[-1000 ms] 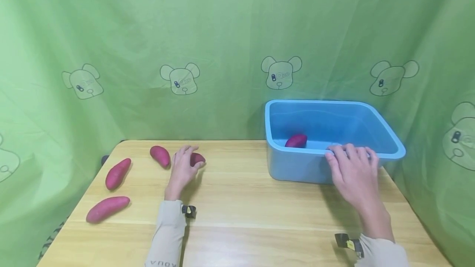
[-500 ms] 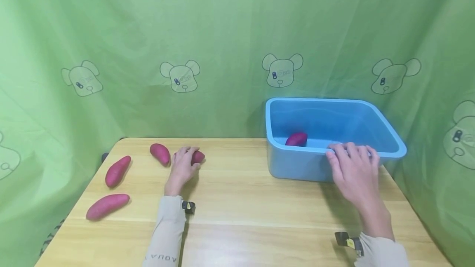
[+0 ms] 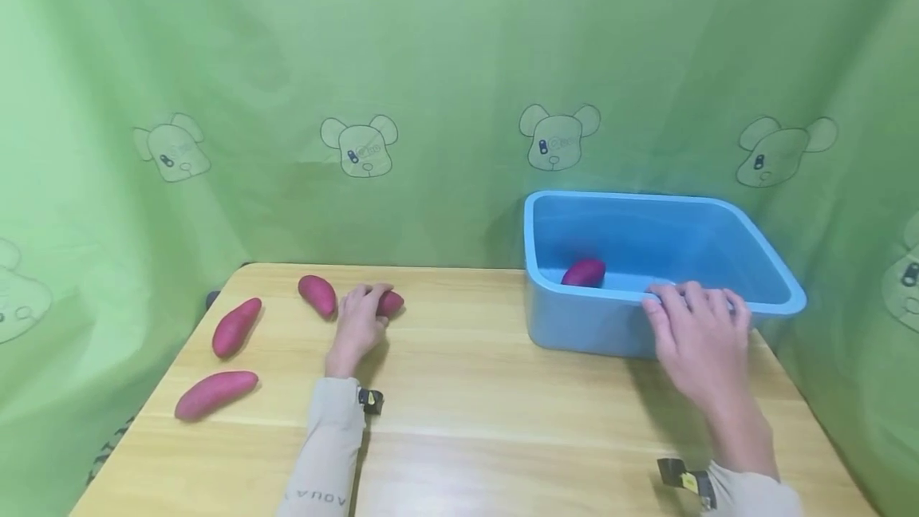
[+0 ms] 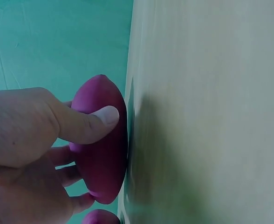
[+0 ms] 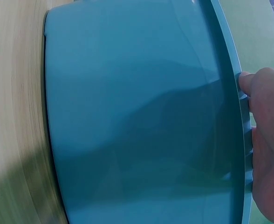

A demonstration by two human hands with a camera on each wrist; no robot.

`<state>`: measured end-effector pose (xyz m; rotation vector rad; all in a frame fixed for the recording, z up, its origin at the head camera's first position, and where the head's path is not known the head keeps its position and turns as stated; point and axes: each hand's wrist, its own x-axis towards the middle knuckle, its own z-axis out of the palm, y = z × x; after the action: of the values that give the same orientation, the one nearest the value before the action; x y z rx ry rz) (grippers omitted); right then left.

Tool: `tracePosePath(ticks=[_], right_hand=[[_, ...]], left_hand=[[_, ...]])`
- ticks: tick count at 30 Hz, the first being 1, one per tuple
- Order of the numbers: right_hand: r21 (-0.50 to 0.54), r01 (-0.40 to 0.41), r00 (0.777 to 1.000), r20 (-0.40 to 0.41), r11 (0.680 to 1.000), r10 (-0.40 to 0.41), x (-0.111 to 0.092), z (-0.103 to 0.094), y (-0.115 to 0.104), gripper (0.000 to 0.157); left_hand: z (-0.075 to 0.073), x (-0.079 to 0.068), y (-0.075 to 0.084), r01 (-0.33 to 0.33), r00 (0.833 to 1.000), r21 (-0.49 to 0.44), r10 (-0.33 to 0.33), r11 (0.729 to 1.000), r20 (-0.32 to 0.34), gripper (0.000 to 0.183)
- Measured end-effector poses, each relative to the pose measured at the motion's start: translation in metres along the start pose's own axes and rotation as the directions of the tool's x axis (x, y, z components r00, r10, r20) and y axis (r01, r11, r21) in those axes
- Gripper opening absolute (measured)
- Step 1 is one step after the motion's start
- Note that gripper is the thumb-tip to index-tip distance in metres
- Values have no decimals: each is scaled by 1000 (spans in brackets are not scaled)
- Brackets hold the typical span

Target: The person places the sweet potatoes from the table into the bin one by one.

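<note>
My left hand point(image 3: 356, 327) grips a purple sweet potato point(image 3: 391, 304) near the table's back edge. In the left wrist view the thumb presses one side of this sweet potato point(image 4: 99, 163), and the fingers reach behind it. It lies at the tabletop, partly hidden by the hand in the head view. On the right, my right hand point(image 3: 707, 345) holds the front rim of a blue plastic tub point(image 3: 589, 327), fingers hooked over the edge. In the right wrist view the thumb tip touches the outside of the rim point(image 5: 239, 60). One sweet potato point(image 3: 585, 272) lies inside the tub.
To the left lie a sweet potato point(image 3: 317, 295) close beside my left hand, another sweet potato point(image 3: 237, 328), and a longer sweet potato point(image 3: 217, 395) nearer the front. A green curtain point(image 3: 445, 102) with bear heads hangs around the wooden table point(image 3: 467, 397).
My left thumb has come in against the sweet potato, and the hand has settled round it. My right hand stays on the tub's rim. The head view has shifted slightly.
</note>
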<state>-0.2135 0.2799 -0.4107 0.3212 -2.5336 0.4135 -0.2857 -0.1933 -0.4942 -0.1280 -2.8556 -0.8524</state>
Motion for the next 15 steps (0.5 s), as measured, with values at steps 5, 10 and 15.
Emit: tracePosePath(ticks=[5,10,15], right_hand=[[9,11,1000,-11,1000,-11,-1,-1,2,35],[13,14,1000,-19,1000,-14,-1,0,1,35],[17,11,1000,-15,1000,-11,-1,0,0,34]], left_hand=[[2,1,1,15,1000,-12,-15,1000,-1,63],[1,1,-1,22,1000,-36,-23,999,-8,64],[-2,0,-1,29,1000,-57,-29,998,-10,65]])
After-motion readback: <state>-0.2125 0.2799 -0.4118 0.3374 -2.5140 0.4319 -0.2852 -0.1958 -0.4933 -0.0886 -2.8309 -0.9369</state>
